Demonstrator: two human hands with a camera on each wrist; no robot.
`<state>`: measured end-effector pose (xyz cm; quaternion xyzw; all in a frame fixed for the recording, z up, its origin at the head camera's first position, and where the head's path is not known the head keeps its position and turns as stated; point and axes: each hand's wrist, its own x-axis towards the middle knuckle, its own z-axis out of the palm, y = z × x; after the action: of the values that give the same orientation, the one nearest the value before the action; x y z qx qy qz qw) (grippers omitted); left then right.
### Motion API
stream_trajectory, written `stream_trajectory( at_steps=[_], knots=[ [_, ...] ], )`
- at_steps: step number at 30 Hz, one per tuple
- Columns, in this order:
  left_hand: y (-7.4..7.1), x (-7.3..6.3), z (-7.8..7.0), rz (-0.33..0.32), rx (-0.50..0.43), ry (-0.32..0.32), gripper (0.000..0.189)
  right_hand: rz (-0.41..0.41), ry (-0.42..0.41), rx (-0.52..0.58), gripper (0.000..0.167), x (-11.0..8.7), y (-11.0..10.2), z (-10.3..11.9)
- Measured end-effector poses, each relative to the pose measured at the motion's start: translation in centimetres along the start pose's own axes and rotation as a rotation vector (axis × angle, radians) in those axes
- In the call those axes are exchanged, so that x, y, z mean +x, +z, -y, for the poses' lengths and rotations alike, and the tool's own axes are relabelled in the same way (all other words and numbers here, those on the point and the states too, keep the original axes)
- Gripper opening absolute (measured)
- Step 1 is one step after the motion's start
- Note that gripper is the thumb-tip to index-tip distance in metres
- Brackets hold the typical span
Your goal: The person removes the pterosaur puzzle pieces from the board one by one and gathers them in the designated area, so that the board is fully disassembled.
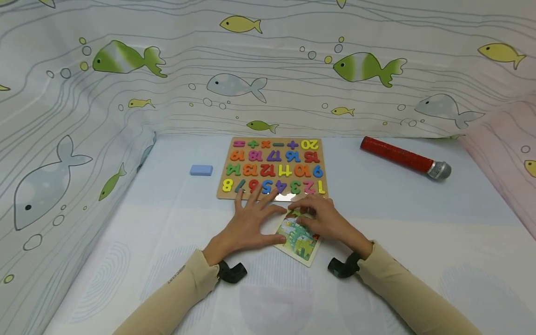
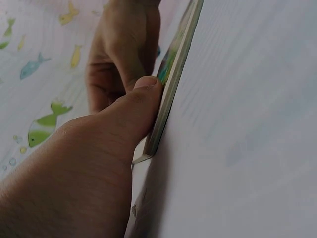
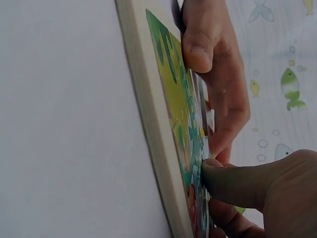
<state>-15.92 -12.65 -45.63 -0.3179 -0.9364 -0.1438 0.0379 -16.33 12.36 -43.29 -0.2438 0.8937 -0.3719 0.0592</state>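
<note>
A small wooden jigsaw puzzle (image 1: 299,242) with a green dinosaur picture lies tilted on the table, in front of the number board (image 1: 221,191). My left hand (image 1: 250,226) is spread, its thumb (image 2: 143,91) against the puzzle's left edge and its index finger near the top corner. The other left fingers reach over the number board's near edge. My right hand (image 1: 324,217) has curled fingers and a thumb (image 3: 228,181) on the puzzle's upper part, pinching there. Whether a single loose piece lies between them is hidden. The right wrist view shows the puzzle's pale edge (image 3: 148,119).
Coloured numerals and signs fill the number board. A blue block (image 1: 201,170) lies to its left. A red microphone (image 1: 395,153) with a silver head lies at the back right. Fish-printed cloth (image 1: 293,102) walls the table's back and sides.
</note>
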Motion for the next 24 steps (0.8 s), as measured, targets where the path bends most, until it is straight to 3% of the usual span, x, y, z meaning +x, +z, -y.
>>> stream_trajectory(
  at_steps=[7, 13, 24],
  knots=[
    [-0.11, 0.08, 0.03, -0.012, -0.022, 0.013, 0.066, -0.045, -0.075, -0.038, 0.033, 0.17, -0.26, 0.00],
    [-0.26, 0.06, -0.13, -0.013, -0.028, 0.015, 0.066, -0.055, -0.128, 0.003, 0.027, 0.46, -0.32, -0.18],
    [-0.06, -0.28, -0.09, -0.016, -0.037, 0.010, 0.066, -0.041, -0.099, 0.150, 0.019, 0.36, -0.58, -0.09]
  ],
)
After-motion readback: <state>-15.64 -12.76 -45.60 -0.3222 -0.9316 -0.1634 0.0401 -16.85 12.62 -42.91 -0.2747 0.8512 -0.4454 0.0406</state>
